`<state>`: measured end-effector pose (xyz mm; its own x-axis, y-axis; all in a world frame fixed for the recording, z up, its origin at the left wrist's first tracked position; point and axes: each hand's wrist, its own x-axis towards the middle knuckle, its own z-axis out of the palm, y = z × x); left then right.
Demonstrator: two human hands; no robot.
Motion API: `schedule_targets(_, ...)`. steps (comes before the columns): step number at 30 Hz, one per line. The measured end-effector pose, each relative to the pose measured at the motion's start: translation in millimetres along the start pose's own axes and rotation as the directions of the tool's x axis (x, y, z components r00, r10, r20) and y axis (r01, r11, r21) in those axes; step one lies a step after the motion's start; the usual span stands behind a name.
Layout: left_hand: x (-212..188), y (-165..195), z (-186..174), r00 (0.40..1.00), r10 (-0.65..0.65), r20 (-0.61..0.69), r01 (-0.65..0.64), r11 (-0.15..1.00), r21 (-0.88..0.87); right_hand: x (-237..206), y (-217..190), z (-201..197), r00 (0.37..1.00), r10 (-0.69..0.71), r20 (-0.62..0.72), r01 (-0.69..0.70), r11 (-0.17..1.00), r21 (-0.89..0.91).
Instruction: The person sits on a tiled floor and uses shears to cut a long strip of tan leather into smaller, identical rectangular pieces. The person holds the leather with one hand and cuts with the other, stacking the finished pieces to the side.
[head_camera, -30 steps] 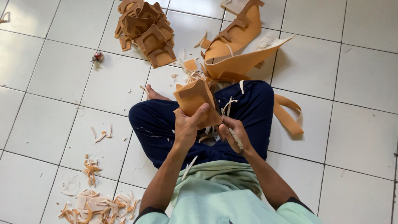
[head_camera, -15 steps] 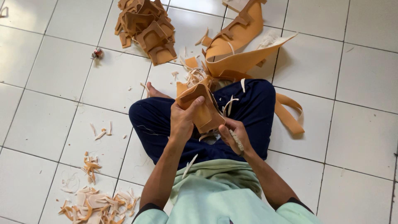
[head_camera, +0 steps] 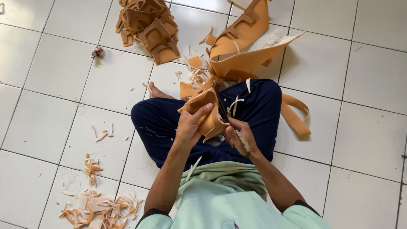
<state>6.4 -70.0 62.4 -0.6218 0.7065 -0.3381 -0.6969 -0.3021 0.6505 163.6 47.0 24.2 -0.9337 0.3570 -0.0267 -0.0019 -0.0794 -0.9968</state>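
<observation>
A tan foam piece [head_camera: 206, 111] is held up over the lap, above the dark blue trousers [head_camera: 169, 123], near the middle of the tiled floor [head_camera: 51, 114]. It is gripped by the left hand [head_camera: 189, 125], with the thumb laid across its front. A knife with a wrapped handle [head_camera: 242, 141] is clutched in the right hand [head_camera: 238, 136], and its dark blade is pressed against the right edge of the foam piece. The two hands are close together, each one closed on its own thing.

The cutting step seems to be under way: the edge of the piece is being trimmed. For the next move, the piece would need to be kept steady and the blade guided along the edge, away from the fingers.

A pile of cut shapes [head_camera: 148, 25] is seen near the top edge of the floor. A big curled foam sheet [head_camera: 246, 55] is lying just past the knees. A foam strip [head_camera: 296, 116] is lying beside the right knee. Small scraps [head_camera: 97, 208] are scattered at the bottom left corner.
</observation>
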Motion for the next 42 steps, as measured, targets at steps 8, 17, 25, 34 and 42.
schedule_targets(8, -1, 6, -8, 0.997, -0.006, 0.078, 0.003, 0.999, 0.046, -7, -4, -8, 0.999, 0.032, 0.010, -0.032, 0.999, 0.006)
schedule_targets(17, -1, 31, -24, 0.992, -0.049, 0.115, -0.010, 0.884, 0.468, -14, 1, -32, 0.987, 0.158, 0.021, -0.156, 0.983, -0.093)
schedule_targets(25, 130, 65, -63, 0.883, 0.463, -0.072, -0.468, 0.882, -0.064, -16, 15, -26, 0.974, 0.226, -0.032, -0.218, 0.964, 0.151)
schedule_targets(34, 183, -13, -118, 0.994, 0.099, -0.044, 0.023, 0.199, 0.980, -24, 34, -9, 0.938, 0.328, -0.113, -0.293, 0.924, 0.247)
schedule_targets(42, 132, 22, -68, 0.979, -0.129, 0.157, -0.050, 0.597, 0.801, -25, 45, -9, 0.924, 0.369, -0.098, -0.347, 0.918, 0.192)
